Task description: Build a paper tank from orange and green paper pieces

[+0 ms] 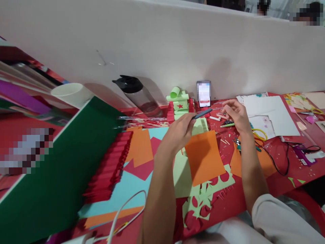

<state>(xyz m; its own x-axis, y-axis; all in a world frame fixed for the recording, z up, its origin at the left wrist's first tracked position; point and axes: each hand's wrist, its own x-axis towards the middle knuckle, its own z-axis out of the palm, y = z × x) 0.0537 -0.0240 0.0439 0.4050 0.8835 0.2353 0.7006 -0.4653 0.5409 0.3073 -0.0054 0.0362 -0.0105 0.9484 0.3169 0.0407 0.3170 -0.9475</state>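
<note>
Head view: left hand (179, 132) grips tool (203, 113); right hand (236, 117) half curled, hold unclear.
A loose grip could drop it on paper (205, 159).

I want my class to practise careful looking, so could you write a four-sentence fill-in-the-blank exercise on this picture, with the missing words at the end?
1. The slim dark object is held in the person's ____ hand.
2. Near the phone is a red five-pointed ____.
3. The bottle has a ____ lid.
4. The orange sheet between the forearms partly covers light ____ paper.

Missing words: left; star; black; green.
</note>
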